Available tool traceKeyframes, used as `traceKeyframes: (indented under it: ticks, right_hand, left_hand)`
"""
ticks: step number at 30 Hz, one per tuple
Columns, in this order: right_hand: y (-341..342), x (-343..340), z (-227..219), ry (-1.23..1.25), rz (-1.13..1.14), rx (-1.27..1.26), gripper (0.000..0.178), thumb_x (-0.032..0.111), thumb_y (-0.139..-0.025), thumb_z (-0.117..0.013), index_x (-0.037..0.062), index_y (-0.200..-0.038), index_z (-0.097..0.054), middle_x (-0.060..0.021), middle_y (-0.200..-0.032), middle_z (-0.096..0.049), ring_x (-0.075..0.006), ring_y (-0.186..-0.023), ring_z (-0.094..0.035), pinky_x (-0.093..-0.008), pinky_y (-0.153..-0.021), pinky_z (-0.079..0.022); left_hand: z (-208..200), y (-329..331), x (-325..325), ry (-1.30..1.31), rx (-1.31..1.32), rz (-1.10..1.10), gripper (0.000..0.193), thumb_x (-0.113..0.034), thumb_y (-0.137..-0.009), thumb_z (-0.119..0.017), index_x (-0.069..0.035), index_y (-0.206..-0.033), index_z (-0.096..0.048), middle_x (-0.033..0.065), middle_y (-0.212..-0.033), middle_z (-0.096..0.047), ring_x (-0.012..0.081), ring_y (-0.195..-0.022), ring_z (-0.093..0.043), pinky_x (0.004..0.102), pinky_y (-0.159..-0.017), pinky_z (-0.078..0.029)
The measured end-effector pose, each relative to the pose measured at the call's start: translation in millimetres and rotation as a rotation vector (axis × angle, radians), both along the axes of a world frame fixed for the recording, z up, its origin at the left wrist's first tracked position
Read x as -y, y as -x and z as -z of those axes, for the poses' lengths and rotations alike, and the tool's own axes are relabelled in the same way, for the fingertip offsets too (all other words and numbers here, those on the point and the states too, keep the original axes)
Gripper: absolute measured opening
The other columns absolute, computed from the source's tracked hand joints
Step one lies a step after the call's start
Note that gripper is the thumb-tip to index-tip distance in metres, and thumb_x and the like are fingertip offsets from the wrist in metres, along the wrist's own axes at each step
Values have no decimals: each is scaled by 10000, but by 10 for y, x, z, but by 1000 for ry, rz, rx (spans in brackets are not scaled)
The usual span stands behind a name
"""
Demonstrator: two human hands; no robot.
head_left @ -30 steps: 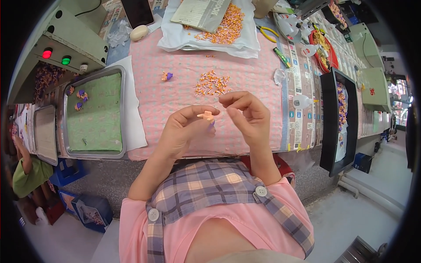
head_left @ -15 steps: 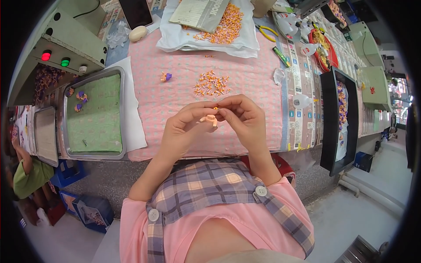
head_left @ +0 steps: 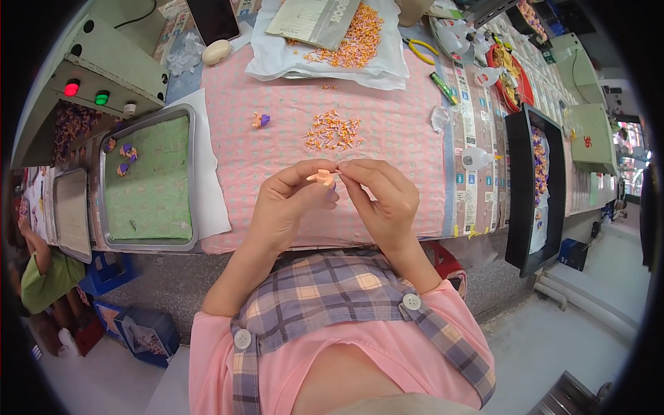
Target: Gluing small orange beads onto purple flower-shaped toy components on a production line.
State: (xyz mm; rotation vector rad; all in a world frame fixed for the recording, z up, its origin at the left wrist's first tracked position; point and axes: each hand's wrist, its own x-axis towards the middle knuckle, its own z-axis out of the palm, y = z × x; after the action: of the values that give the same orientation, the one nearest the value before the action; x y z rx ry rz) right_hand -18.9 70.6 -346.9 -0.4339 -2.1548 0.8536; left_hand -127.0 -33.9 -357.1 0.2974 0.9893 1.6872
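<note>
Over the near part of the pink cloth my left hand [head_left: 280,200] is closed, pinching a tiny peach-coloured toy figure [head_left: 322,178] with a bit of purple at its lower side. My right hand [head_left: 384,197] is closed too, thumb and fingertips pressed together right beside the figure and meeting the left fingertips. Whatever the right pinch holds is hidden. Beyond the hands lies a loose pile of small orange-and-pink parts [head_left: 333,131]. A purple-and-peach figure [head_left: 261,120] rests to the pile's left.
At left stands a metal tray [head_left: 195,207] lined in green, with several figures inside. A white-lined tray [head_left: 259,66] of orange parts is at the back. Yellow-handled pliers [head_left: 422,50], a squeeze bottle [head_left: 476,159] and a long black bin [head_left: 515,207] are on the right.
Both hands have shifted slightly and the figure has turned and moved up and left in the left grip. The small orange-yellow piece earlier seen between the fingertips no longer shows.
</note>
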Motion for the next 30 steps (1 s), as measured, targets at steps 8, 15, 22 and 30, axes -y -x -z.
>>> traceKeyframes:
  ticks: [8, 15, 22, 30]
  right_hand:
    - [-25, 2, -66, 25, 3, -14, 161, -67, -605, -615, 8, -744, -587, -78, -699, -563, -176, -620, -549, -237, -523, -437]
    - [-31, 16, -85, -74, -38, -67, 183, -64, -575, -621, 28, -728, -582, -60, -684, -546, -167, -580, -513, -248, -504, -403]
    - [-21, 26, -33, -129, -30, -80, 196, -60, -557, -622, 29, -726, -577, -59, -685, -549, -174, -579, -511, -250, -494, -391]
    - [-42, 38, -66, -77, -60, -82, 190, -68, -567, -613, 24, -728, -577, -67, -681, -552, -168, -583, -513, -249, -502, -389]
  left_hand:
    - [-82, 20, -12, 65, 155, 42, 203, -66, -757, -548, -21, -950, -504, 43, -872, -554, 103, -728, -561, 248, -658, -466]
    - [-31, 20, -7, 11, 186, 77, 208, -64, -759, -541, -35, -956, -479, 25, -849, -533, 97, -753, -535, 248, -650, -473]
    - [-77, -15, -9, 6, 146, 32, 207, -60, -752, -547, -29, -947, -484, 19, -832, -527, 88, -775, -516, 243, -649, -478]
    - [2, -39, 19, -71, -64, -4, 218, -3, -717, -575, -15, -919, -494, 27, -846, -523, 81, -787, -512, 229, -654, -467]
